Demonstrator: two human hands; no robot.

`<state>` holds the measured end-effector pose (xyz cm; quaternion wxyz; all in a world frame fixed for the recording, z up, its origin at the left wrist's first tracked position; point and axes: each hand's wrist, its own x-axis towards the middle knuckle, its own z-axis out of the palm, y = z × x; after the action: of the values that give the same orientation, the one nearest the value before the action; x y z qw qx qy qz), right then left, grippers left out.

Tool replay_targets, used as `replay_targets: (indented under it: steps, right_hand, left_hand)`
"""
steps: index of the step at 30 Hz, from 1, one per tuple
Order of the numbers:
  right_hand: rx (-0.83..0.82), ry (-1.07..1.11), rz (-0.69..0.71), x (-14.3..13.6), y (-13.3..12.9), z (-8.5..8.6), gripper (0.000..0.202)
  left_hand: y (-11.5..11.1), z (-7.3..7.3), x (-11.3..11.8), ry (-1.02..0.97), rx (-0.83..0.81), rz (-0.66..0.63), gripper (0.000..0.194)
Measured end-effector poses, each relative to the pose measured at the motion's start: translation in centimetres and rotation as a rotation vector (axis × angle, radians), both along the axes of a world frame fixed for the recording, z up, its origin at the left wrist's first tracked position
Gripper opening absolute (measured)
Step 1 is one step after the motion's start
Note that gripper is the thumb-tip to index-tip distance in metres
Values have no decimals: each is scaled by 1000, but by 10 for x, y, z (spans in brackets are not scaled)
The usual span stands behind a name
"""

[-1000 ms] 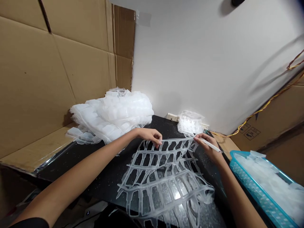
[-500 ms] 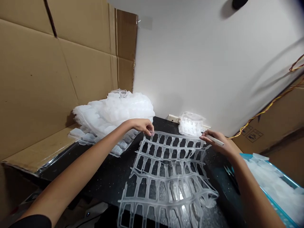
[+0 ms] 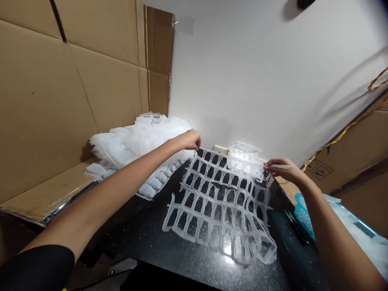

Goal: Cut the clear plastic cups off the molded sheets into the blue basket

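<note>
Left pinch: from my distant seat I see the left hand (image 3: 192,140) with its fingertips together, clamped on the far left corner of the lattice sheet (image 3: 223,201).
Right pinch: the right hand (image 3: 282,169) is closed round a white stick (image 3: 281,166), fingertips at the sheet's far right corner; how firmly they grip that edge, I cannot tell.
Lattice sheet: far edge raised between the hands, near part on the black tabletop (image 3: 136,238), near right corner curled over.
Step in hand: I judge it to be lifting and spreading the sheet.
Next move: I'd say it calls for level hands and light, even tension, since the thin strips could snag or tear.
Around: white pile (image 3: 121,141) beyond the left forearm; blue basket (image 3: 304,216) near the right forearm.
</note>
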<state>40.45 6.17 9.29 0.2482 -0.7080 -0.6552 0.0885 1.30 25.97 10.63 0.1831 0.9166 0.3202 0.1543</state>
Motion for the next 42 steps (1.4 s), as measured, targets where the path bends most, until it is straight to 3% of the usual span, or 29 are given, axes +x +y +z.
replay_targets:
  steps: [5,9,13,15,17,19,21,22,24,26,29,32,34,37,40,42]
  right_hand:
    - [254,-163,-138,-10,21,20,61]
    - [308,-209,-114,-34,-8,19,61]
    - [333,-217,-62,-63,-81,-8,52]
    - [310,-204,-29,-77,-122,-27,44]
    - [155,-165,86,-90,-155,-42,36]
    - [19,-130,152,-101,-175,-53,30]
    - [-26,-83,140,-105,-178,-59,30]
    - [-16,-52,108,-103,-173,-61,31]
    - [29,20,31,-93,-154,-68,34]
    - [59,100,-28,-76,-127,-77,38]
    - [30,202,-32,-51,-90,-92,46]
    - [-23,280,11,-35,-74,-100,51]
    - [-29,333,9,-31,-74,-102,52]
    - [-16,408,-19,-29,-76,-104,52]
    - [1,473,-58,-30,-75,-108,55]
    - [25,509,-88,-30,-75,-112,55]
  left_hand:
    - [5,29,9,-75,217,68,16]
    - [-19,33,-7,-76,289,38,16]
    - [-75,11,-39,-114,318,-45,18]
    - [-107,-6,-58,-118,406,-164,19]
    - [-135,-20,-76,8,445,-275,24]
    - [-154,-30,-88,134,365,-391,17]
    - [-160,-34,-90,190,252,-444,49]
    - [-158,-36,-86,183,203,-435,57]
    - [-147,-39,-72,150,136,-360,49]
    - [-129,-45,-51,167,86,-233,43]
    - [-97,-56,-23,276,-19,-108,50]
    - [-75,-57,-11,312,-151,-112,21]
    - [-71,-48,-7,305,-273,-164,18]
    - [-81,-19,7,258,-497,-310,19]
    - [-106,10,50,127,-648,-422,13]
    - [-126,20,90,25,-688,-451,18]
